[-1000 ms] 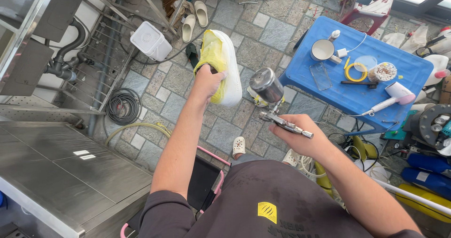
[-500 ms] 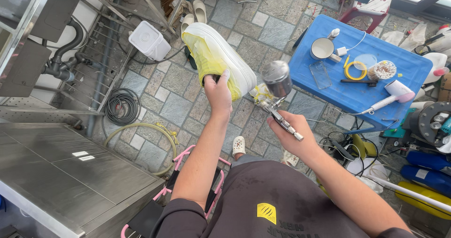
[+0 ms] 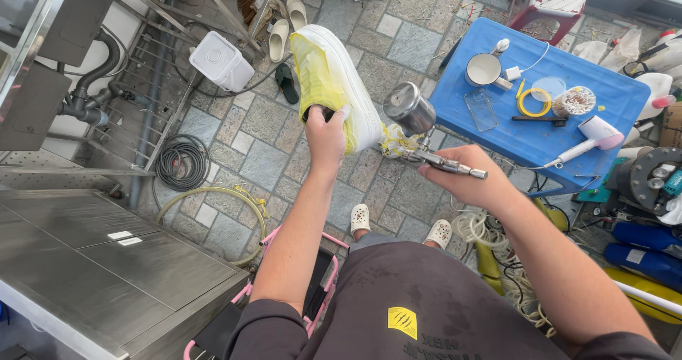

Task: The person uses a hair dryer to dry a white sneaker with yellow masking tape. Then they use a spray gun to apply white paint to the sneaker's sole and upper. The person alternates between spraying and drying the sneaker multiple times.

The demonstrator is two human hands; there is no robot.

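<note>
Your left hand (image 3: 325, 134) grips, from inside the opening, a white thick-soled shoe masked with yellow tape (image 3: 334, 83), held raised ahead of you. Your right hand (image 3: 465, 176) is closed around a metal spray gun with a steel cup (image 3: 419, 129), its nozzle just beside the shoe. A blue plastic table (image 3: 611, 104) stands beyond your right hand.

Open stone floor (image 3: 263, 161) below the left hand (image 3: 325, 134), passable. Blocked rightward by blue table (image 3: 568, 140) crowded with mug (image 3: 484, 69), hairdryer (image 3: 590, 137), brush (image 3: 574, 101). Hemmed left by steel counter (image 3: 106, 260), coiled hose (image 3: 183, 162).
</note>
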